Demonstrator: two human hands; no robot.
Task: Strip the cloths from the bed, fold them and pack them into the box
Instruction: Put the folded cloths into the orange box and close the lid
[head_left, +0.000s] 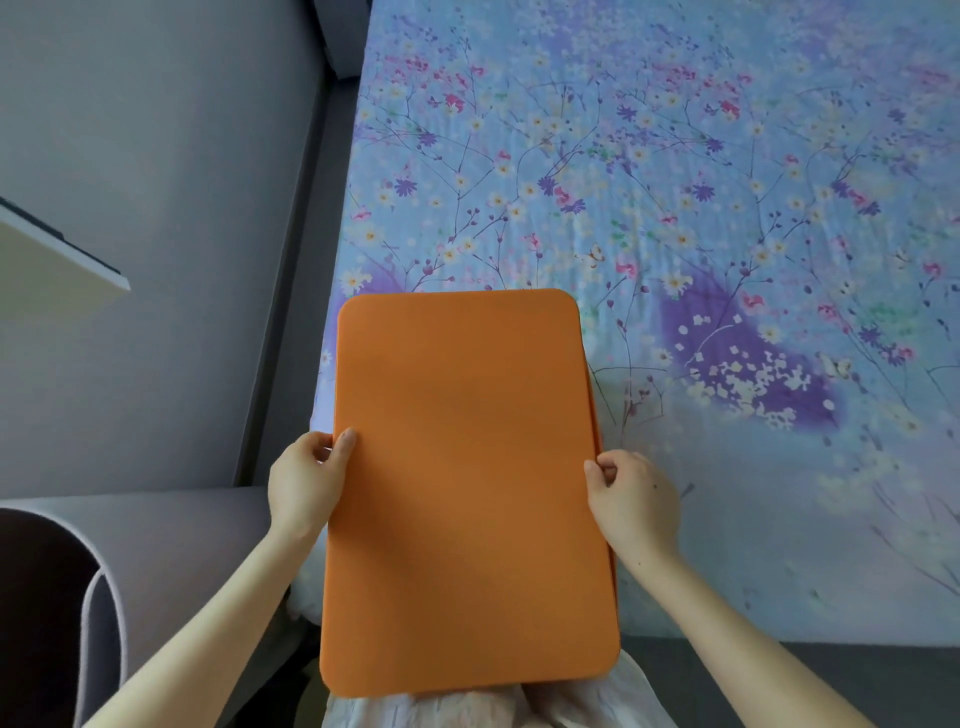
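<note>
An orange rectangular lid with rounded corners (467, 488) fills the lower middle of the head view, held flat above the near left corner of the bed. My left hand (306, 483) grips its left edge, thumb on top. My right hand (631, 499) pinches its right edge. A thin orange rim of the box (597, 410) shows just under the lid's right side; the box's inside is hidden. A blue sheet with purple and pink flowers (675, 208) lies spread over the bed, smooth and flat.
A grey wall and floor strip (156, 156) run along the bed's left side. A white shelf corner (57, 265) juts in at left. A grey padded bed frame (156, 525) curves at lower left. White fabric (467, 709) shows below the lid.
</note>
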